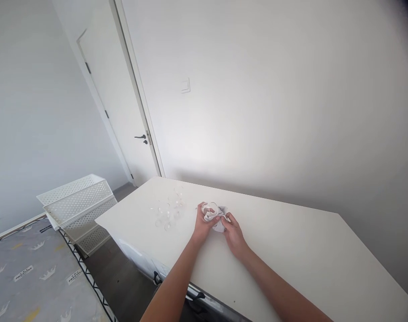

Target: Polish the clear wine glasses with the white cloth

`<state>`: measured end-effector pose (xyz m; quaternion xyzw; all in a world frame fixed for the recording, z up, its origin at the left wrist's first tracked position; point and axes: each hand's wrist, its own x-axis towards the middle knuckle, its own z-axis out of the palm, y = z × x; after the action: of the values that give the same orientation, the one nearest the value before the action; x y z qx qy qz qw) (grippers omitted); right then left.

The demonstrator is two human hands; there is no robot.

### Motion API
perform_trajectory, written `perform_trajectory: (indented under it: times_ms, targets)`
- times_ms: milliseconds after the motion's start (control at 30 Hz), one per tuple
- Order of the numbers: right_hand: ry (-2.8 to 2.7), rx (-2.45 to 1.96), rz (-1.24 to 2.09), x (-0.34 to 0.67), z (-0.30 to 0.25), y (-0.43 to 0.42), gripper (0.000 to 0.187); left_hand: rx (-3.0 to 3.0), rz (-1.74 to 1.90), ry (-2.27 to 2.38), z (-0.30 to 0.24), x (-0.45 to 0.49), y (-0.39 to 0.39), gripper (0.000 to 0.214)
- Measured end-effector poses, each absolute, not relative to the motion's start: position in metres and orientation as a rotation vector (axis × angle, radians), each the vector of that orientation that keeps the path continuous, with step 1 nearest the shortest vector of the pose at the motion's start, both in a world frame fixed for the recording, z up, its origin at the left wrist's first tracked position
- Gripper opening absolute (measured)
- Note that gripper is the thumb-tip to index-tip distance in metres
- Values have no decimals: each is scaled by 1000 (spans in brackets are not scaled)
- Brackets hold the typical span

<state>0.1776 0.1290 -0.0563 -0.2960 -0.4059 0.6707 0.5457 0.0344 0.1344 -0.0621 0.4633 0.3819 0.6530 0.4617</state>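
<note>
Both my hands meet over the middle of a white table [291,250]. My left hand [204,223] is closed round a small clear glass [210,209], its rim facing up. My right hand [233,235] pinches a pale grey cloth [220,221] that is bunched against the glass. Several more small clear glasses [168,212] stand in a loose group on the table, just left of my left hand.
The table stands against a white wall [274,112]. A white door [119,112] with a dark handle is at the far left corner. White perforated stacking bins [76,201] stand on the floor left of the table, beside a grey patterned mattress [29,277].
</note>
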Motion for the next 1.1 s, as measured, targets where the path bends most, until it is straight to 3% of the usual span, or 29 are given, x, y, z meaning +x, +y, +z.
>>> perform_trajectory:
  times_ms: [167,367,500,600,767,933,1100]
  targets:
    - [-1202,-904,1144,183,-56,126,31,1078,1634,1004,-59,26,128,71]
    - [-1443,-811,775,195,-51,125,24,1064,1663,952,-59,25,124,65]
    - [-1444,-808,859,196,-53,124,23,1039,1744,953,-61,24,125,56]
    - [-1287,-722,1127,195,-49,123,20,1003,1807,940,-60,24,127,55]
    - [-1116,-548,1639,190,-38,117,49,1019,1848,932,-56,25,126,51]
    - [-1396,-702,1560,175,-52,115,58,1012,1827,956,-57,23,127,47]
    - [-1228,-794,1431,179,-59,125,31,1176,1754,972,-58,24,129,47]
